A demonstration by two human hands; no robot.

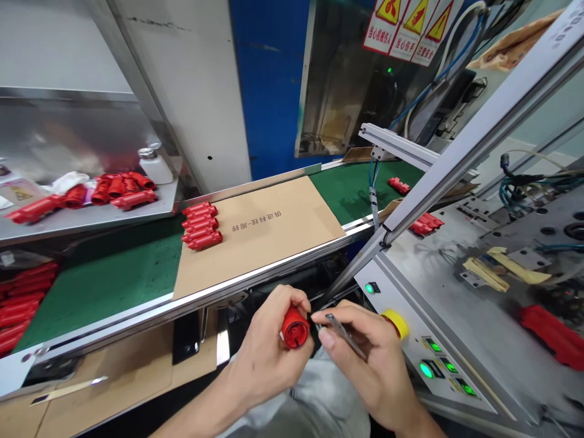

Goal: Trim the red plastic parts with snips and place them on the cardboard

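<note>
In my left hand [267, 347] is a red plastic housing [295, 330], with the fingers wrapped round it. Its round, hollow end faces me, and the rest is hidden by the hand. My right hand [381, 365] pinches a thin grey metal blade [345, 336] between thumb and fingers, just right of the housing. Whether the blade touches the housing I cannot tell. Both hands are above my lap, in front of the conveyor. Several similar red housings [201, 226] lie in a row on a cardboard sheet [274, 243].
The cardboard lies on a green conveyor belt [123, 261]. More red housings [121, 187] and a white bottle [155, 165] stand on a metal shelf at left. To the right are a control panel with a yellow-collared button [396, 323], an aluminium frame post [460, 152] and a machine table.
</note>
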